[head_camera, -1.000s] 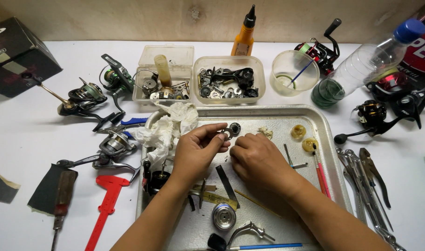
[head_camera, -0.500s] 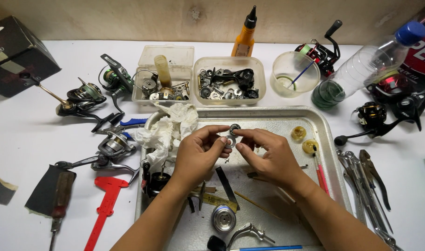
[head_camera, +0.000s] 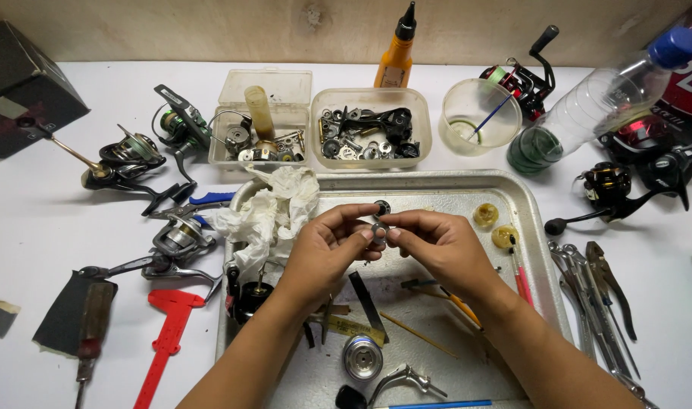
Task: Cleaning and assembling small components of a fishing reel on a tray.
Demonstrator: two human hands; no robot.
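- Head view: I see reels (head_camera: 145,155) lying left on the counter (head_camera: 43,227).
- Left hand (head_camera: 327,246) and right hand (head_camera: 437,242) meet over the tray (head_camera: 527,220), fingertips pinching one small metal part (head_camera: 378,229).
- Pliers (head_camera: 599,291) lie right.

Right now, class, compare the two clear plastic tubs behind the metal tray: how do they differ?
The left tub holds a tall yellowish cylinder and a few metal parts, while the right tub is filled with dark and silver parts. The left tub looks square-cornered and more scuffed; the right tub has rounded corners. Both are clear, open-topped, and sit side by side behind the metal tray.
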